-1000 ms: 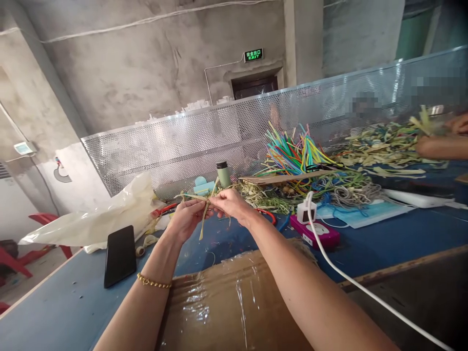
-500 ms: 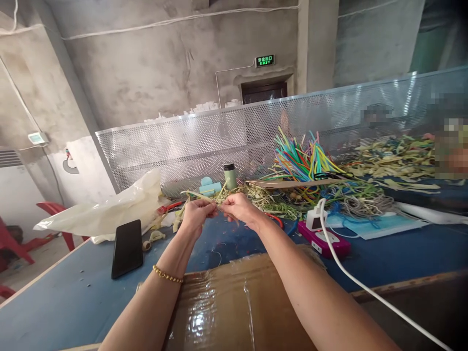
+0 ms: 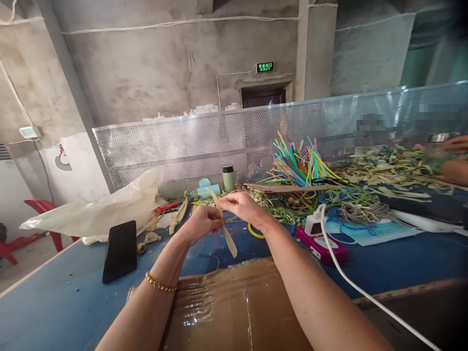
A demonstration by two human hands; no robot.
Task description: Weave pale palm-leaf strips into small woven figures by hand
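Strip of pale, husk-like fibre [image 3: 229, 241] sits between both hands: the left hand [image 3: 203, 224] pinches it around the middle, while the right hand [image 3: 242, 207] pinches near its upper part, fingertips partly hidden. The step in hand looks like fingertip adjusting; the next move probably calls for a light, steady pinch. Under the strip's free lower end, bare blue tabletop [image 3: 250, 246] leaves some room before the taped cardboard [image 3: 226, 307]. Tangled strands [image 3: 285, 210] and a green bottle [image 3: 228, 179] crowd the far side; a black phone [image 3: 120, 251] bounds the left, a magenta socket block [image 3: 338, 252] the right.
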